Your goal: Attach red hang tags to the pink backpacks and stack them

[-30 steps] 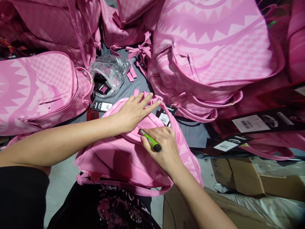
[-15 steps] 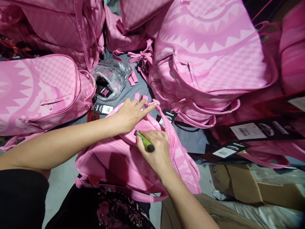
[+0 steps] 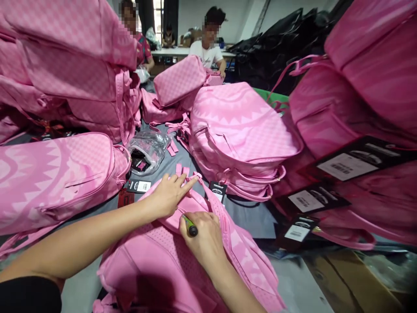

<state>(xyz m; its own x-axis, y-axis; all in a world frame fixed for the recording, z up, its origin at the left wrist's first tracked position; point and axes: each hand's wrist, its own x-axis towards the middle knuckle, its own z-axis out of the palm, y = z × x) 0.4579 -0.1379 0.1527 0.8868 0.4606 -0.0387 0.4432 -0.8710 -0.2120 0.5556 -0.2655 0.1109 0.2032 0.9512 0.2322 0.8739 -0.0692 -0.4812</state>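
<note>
The work on the pink backpack (image 3: pixel 140 261) in front looks partway through, since the marker (image 3: pixel 191 228) is at its upper panel; how much is done or left cannot be told, as the fingers hide the marker's tip and any line it may have made. The left hand (image 3: pixel 167 195) lies palm down on the top of the backpack, fingers loosely spread and gripping nothing that shows, while the right hand (image 3: pixel 205 234) is curled around the marker, dark end up. The backpack sits at the near side of the grey cloth (image 3: pixel 254 217) and seems to reach over its edge (the bag itself covers most of that edge). Room for moving looks tightest on the left, where another backpack (image 3: pixel 65 174) lies close to the left forearm, and ahead, where a plastic bag (image 3: pixel 156 148) and a paper tag (image 3: pixel 217 191) sit near the fingers. On the right, bare cloth shows between the backpack and the hanging tags (image 3: pixel 299 230), giving the right wrist more space; beyond the cloth's edge, lower down, is a cardboard box (image 3: pixel 345 278).
</note>
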